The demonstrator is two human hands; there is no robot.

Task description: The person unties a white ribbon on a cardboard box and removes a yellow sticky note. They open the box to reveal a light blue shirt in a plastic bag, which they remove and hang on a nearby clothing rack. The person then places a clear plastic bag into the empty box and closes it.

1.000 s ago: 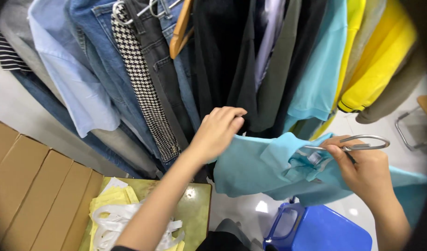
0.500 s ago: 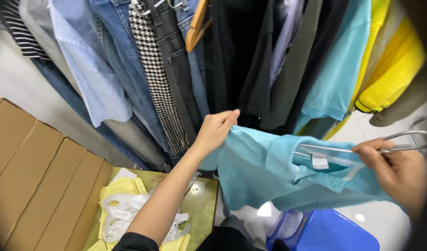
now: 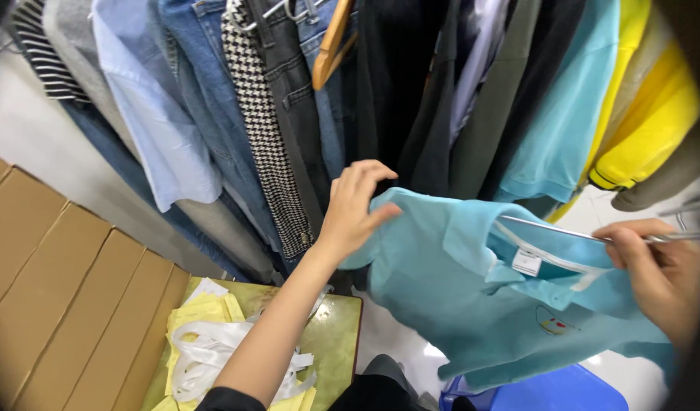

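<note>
Since a second ago the light-blue cotton polo shirt (image 3: 471, 304) has slid onto the thin metal wire hanger (image 3: 586, 237), the right hand (image 3: 658, 274) drawing rightward.

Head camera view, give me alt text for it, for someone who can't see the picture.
A person holds a light blue shirt on a metal hanger: the left hand grips one shoulder, the right hand holds the hanger. Behind hangs a rack of clothes, including jeans, a houndstooth garment and yellow tops. Below, cardboard boxes and a blue bin.

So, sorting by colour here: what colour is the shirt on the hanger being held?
Light turquoise blue shirt, clearest in the head view.
</note>
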